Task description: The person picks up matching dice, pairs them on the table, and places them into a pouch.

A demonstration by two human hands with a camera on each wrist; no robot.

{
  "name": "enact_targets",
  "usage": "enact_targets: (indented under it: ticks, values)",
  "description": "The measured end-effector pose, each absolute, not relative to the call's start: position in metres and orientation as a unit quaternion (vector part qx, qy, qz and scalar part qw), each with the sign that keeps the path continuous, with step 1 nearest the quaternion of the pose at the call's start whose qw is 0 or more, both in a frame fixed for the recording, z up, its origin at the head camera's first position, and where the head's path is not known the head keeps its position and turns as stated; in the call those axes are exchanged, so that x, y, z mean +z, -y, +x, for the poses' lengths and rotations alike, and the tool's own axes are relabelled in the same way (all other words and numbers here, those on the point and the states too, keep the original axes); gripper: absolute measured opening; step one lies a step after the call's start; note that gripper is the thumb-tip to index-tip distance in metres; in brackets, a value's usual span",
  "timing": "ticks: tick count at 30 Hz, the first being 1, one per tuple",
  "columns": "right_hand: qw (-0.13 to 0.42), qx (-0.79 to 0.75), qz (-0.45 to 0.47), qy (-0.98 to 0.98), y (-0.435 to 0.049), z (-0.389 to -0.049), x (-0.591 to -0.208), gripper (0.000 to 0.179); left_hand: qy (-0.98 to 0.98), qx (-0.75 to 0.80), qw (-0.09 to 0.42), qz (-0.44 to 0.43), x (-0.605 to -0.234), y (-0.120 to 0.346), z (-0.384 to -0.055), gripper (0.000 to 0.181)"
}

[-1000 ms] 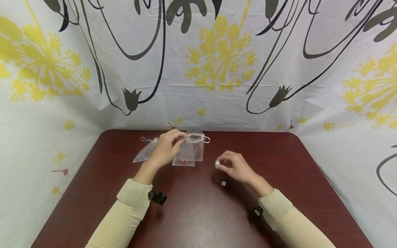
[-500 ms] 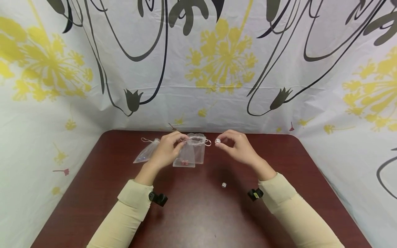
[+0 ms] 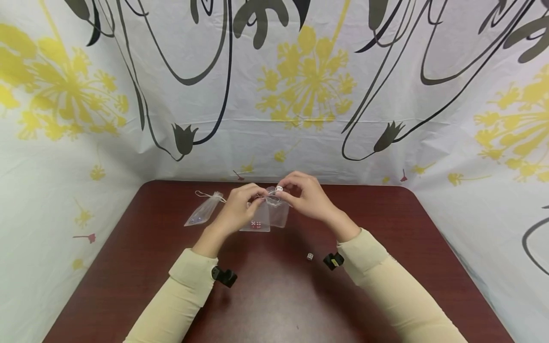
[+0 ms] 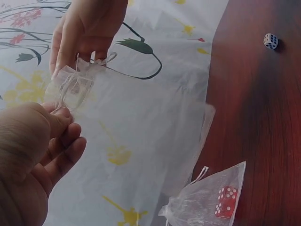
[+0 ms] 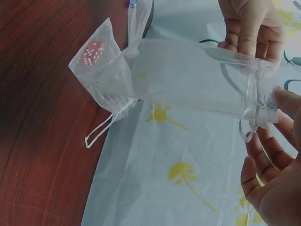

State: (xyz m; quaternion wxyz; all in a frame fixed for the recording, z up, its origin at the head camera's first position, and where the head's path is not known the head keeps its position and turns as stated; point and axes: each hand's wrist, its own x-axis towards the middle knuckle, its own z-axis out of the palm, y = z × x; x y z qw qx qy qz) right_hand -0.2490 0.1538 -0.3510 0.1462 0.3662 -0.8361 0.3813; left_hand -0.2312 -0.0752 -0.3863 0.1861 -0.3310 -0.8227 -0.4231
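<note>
My left hand [image 3: 241, 207] pinches one side of the gathered mouth of a sheer white drawstring bag [image 5: 188, 77], which is lifted and hangs flat with nothing in its body. On the other side of that mouth is my right hand [image 3: 310, 197], a white die [image 3: 279, 189] held between thumb and fingers right at the opening. In the right wrist view the die shows partly through the mesh. Below, a second sheer bag [image 4: 197, 202] with red dice [image 4: 226, 201] lies on the table. A white die [image 3: 310, 256] sits on the table nearer me.
Left of my hands, a third sheer bag [image 3: 205, 209] with small blue dice lies on the dark red table [image 3: 266, 295], its cord loop pointing away. A patterned white cloth [image 3: 240, 95] hangs behind the table and along its sides.
My right hand has carried its die from over the table, up and left, to the mouth of the lifted bag. My left hand has shifted slightly right, and the bag has come with it.
</note>
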Motion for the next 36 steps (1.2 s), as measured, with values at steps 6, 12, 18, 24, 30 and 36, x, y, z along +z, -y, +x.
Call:
enact_targets:
  ticks: [6, 12, 18, 24, 30, 36]
  values:
    - [0.143, 0.384, 0.376, 0.831, -0.152, -0.249, -0.355, 0.014, 0.819, -0.424, 0.19, -0.335, -0.39, 0.074, -0.231, 0.012]
    - [0.163, 0.394, 0.356, 0.832, -0.156, -0.241, -0.365, 0.021, 0.817, -0.431, 0.191, -0.332, -0.396, 0.075, -0.229, 0.014]
    - [0.177, 0.414, 0.308, 0.838, -0.172, -0.226, -0.386, 0.031, 0.818, -0.426, 0.216, -0.32, -0.398, 0.077, -0.23, 0.015]
    - [0.165, 0.405, 0.294, 0.85, -0.2, -0.21, -0.421, 0.023, 0.82, -0.427, 0.226, -0.306, -0.399, 0.081, -0.23, 0.017]
    - [0.149, 0.39, 0.284, 0.863, -0.223, -0.199, -0.447, 0.019, 0.816, -0.43, 0.234, -0.308, -0.399, 0.084, -0.23, 0.016]
    - [0.108, 0.367, 0.282, 0.88, -0.236, -0.192, -0.462, 0.02, 0.813, -0.431, 0.242, -0.308, -0.398, 0.085, -0.23, 0.016]
